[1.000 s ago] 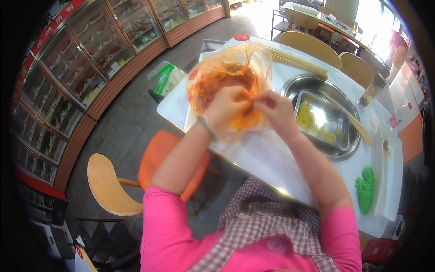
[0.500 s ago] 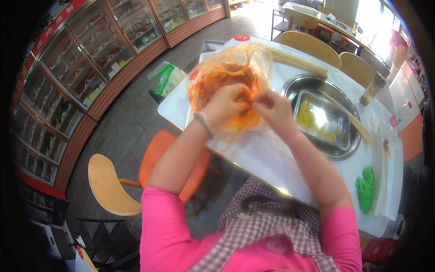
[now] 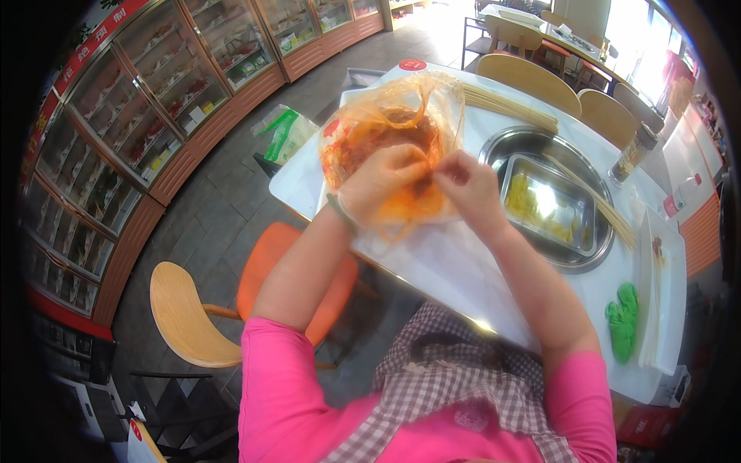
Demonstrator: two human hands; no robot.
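Note:
A clear plastic bag (image 3: 421, 100) bulges with reddish-orange, sauce-coated food (image 3: 374, 137) on the white table; it looks like marinated meat, but the pieces cannot be made out. My left hand (image 3: 386, 176) lies over the bag's near side, its fingers closed on the crumpled, orange-stained plastic. Close by on the right, my right hand (image 3: 469, 191) pinches the bag's edge with thumb and forefinger. The fingertips of both hands nearly meet. What lies under my left palm is hidden.
Bamboo skewers (image 3: 509, 106) lie behind the bag. To the right, a round steel basin (image 3: 494, 147) holds a rectangular steel tray (image 3: 552, 245) with yellow pieces. Farther right are green gloves (image 3: 622, 322), a white tray (image 3: 673, 309), a shaker bottle (image 3: 633, 154). An orange chair (image 3: 266, 262) stands left.
My left hand has shifted slightly, its fist loosening into a flatter grip at the plastic. My right hand has barely moved, and the bag stays in place.

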